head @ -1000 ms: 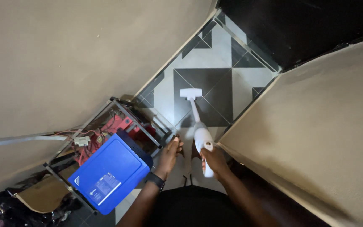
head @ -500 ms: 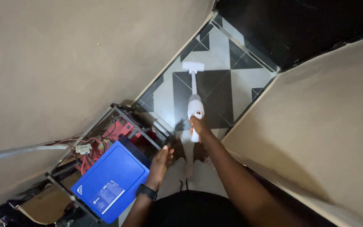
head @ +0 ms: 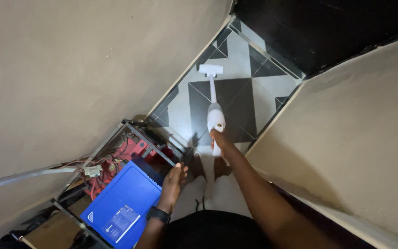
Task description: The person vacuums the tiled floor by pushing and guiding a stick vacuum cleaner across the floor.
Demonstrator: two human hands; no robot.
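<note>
The handheld vacuum (head: 214,113) was a smooth white plastic wand: a rounded, bulbous body near the hand, a thin straight tube beyond it, and a short flat crosswise nozzle head (head: 211,70) at the far end. Its long axis ran almost straight away from the person, the nozzle pointing toward the far end of the narrow floor (head: 236,92), where the head rested on a pale tile close to the left wall (head: 70,69). The right hand (head: 219,138) was clenched around the vacuum's handle at the near end, the arm stretched forward. The floor was glossy tile in a geometric pattern of dark grey and light grey triangles and squares with thin pale joints. It lay as a wedge between two matte, slightly rough beige walls, the right wall (head: 355,138) closing in from the other side, with a black opening (head: 328,27) at the far end.

The left hand (head: 173,177) hung loose with fingers relaxed, grasping nothing, just beside the corner of a blue box (head: 123,203) and wearing a dark wristband (head: 157,214). The box was a smooth, rectangular plastic casing with a darker ribbed edge; a small white triangular mark sat at its near left corner, and a pale rectangular label lay near its nearer edge. It sat on a black metal frame rack (head: 148,138) against the left wall, with red blocks and tangled wires (head: 111,161) within.
</note>
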